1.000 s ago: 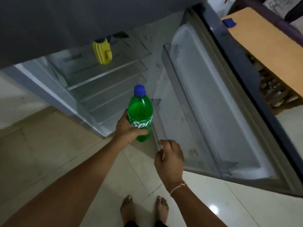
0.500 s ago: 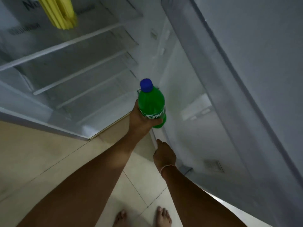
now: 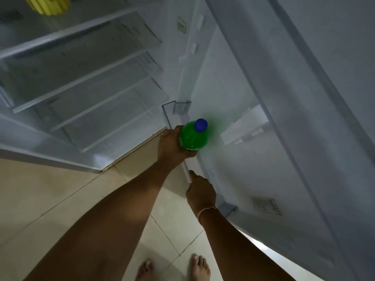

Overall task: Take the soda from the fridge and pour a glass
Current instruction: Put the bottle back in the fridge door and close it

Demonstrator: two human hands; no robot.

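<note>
A green soda bottle [image 3: 193,136] with a blue cap [image 3: 200,125] is upright in my left hand [image 3: 172,147], which grips its body from the left. It hangs just over the clear door bin rail [image 3: 185,167] at the bottom of the open fridge door [image 3: 274,122]. Lower down, my right hand [image 3: 199,192] holds that same rail, fingers curled on its edge. No glass is in view.
The open fridge [image 3: 85,78] shows several bare glass shelves, with a yellow object [image 3: 49,5] on the top one. Beige floor tiles [image 3: 50,199] lie below, and my bare feet [image 3: 174,268] stand at the bottom edge.
My left hand has carried the bottle down and right, toward the door bin. My right hand has gone to the bin rail and taken hold of it. The view has tilted closer to the fridge.
</note>
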